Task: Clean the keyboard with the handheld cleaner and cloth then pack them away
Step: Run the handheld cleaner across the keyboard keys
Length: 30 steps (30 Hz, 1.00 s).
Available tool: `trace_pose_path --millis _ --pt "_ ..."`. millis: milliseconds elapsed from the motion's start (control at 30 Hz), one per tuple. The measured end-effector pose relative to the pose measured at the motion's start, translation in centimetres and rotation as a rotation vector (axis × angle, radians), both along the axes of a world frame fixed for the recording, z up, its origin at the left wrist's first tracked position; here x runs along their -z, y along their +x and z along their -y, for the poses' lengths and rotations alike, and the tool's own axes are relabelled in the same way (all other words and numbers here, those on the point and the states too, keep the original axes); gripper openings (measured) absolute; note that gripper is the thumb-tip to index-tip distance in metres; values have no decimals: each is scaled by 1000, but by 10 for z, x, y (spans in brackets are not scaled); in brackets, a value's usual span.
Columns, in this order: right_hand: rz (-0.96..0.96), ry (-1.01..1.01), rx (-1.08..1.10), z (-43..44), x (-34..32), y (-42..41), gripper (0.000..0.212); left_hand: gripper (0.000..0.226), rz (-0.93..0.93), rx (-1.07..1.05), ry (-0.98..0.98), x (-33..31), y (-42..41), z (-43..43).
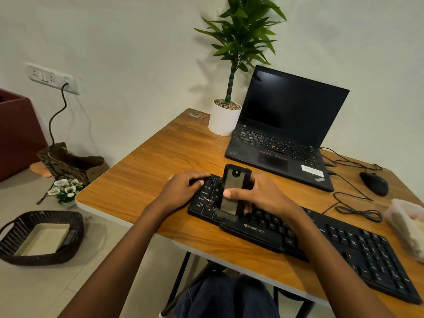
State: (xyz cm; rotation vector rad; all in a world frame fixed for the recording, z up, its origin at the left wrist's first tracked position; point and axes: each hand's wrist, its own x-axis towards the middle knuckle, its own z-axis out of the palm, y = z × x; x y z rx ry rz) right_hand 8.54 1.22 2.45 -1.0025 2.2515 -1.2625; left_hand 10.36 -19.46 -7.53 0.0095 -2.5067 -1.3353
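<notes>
A black Zebronics keyboard (pixel 344 244) lies diagonally along the near edge of the wooden table (pixel 146 180). My right hand (pixel 261 196) grips a black handheld cleaner (pixel 232 191), held upright with its brush end down on the keys at the keyboard's left part. The brush looks blurred. My left hand (pixel 183 189) rests on the keyboard's far-left corner, fingers curled over its edge. No cloth is clearly visible.
An open black laptop (pixel 286 129) and a white potted plant (pixel 223 118) stand at the table's back. A black mouse (pixel 374 183) with cable lies right, beside a clear plastic container (pixel 406 223). On the floor left sit a woven basket (pixel 41 237), flowers and a bag.
</notes>
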Motion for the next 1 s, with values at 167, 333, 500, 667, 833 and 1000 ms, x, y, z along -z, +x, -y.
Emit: trace_pose_path --millis 167,333,500,667,833,1000 --pt "-48 -6 11 1 1 -4 13 33 -3 1 -1 -2 1 -1" --pt "-42 52 27 -5 -4 -9 13 32 -3 -3 -4 -1 0 0" --pt "87 48 -118 -7 -3 -1 12 33 -7 -3 -6 0 0 0" --pt "-54 11 71 0 -1 -8 13 32 -2 -7 -7 -1 1 -1" --pt "-12 54 -27 9 -3 -6 12 33 -10 -1 -30 -4 3 -1" --pt "15 52 -41 12 -2 -10 13 32 5 -7 -6 -7 4 -3"
